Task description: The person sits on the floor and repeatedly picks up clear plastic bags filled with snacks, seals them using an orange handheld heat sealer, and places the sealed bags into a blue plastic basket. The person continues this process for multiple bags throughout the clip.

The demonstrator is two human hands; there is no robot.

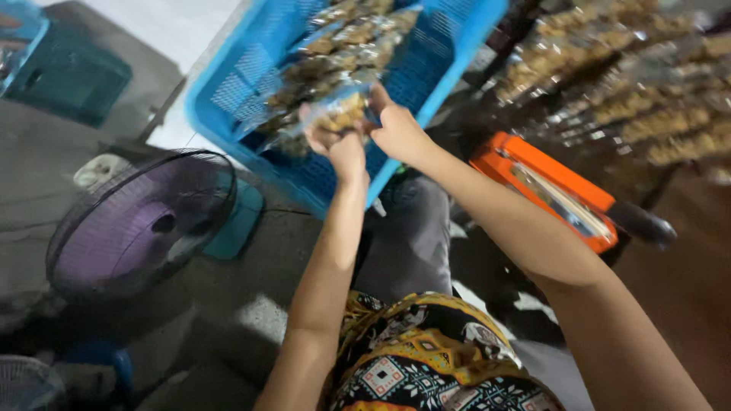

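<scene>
Both hands meet at the near edge of the blue basket (228, 91), sharing one clear snack packet (340, 114). The left hand (340, 148) is closed around its near left end; the right hand (396, 131) pinches its right side. The packet's long axis runs roughly left to right between them, just above more packets (343, 46) piled farther in. A fan (141, 221) stands near left, an orange sealer (544, 186) right.

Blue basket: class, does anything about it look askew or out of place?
Yes. The blue basket sits tilted, its near edge lower, with clear snack packets piled inside. Both hands, left hand and right hand, grip one packet at its edge.
</scene>
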